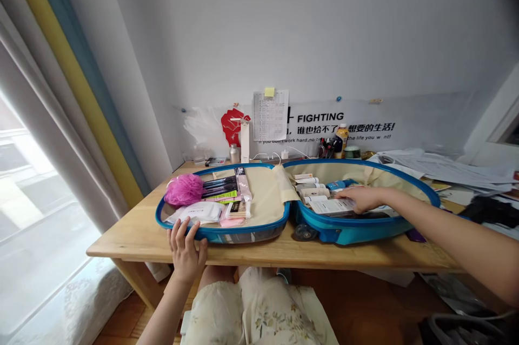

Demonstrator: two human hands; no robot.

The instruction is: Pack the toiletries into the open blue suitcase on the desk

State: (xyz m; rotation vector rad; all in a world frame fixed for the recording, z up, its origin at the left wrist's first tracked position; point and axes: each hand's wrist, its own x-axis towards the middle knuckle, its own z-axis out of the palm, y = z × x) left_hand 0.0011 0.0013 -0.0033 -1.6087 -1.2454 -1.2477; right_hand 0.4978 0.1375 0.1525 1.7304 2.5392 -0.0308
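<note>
An open blue suitcase (284, 215) lies on the wooden table, its two halves spread side by side. My left hand (186, 250) rests with fingers apart on the front rim of the left half. In that half are a pink mesh bath puff (184, 189), a white soft pack (198, 212), several dark packaged sticks (219, 187) and a small pack of cotton swabs (238, 209). Over the right half, my right hand (363, 199) grips the end of a white box (330, 206), its fingertips partly hidden. White bottles (314, 192) and a blue item (336, 185) lie beside the box.
Behind the suitcase stand a metal bottle (234, 153), a white lamp (245, 142), chargers with cables and an orange-yellow bottle (341, 138). Papers (446, 169) pile up at the right, with a dark cloth-like heap (490, 209). A curtain (73, 91) hangs at the left.
</note>
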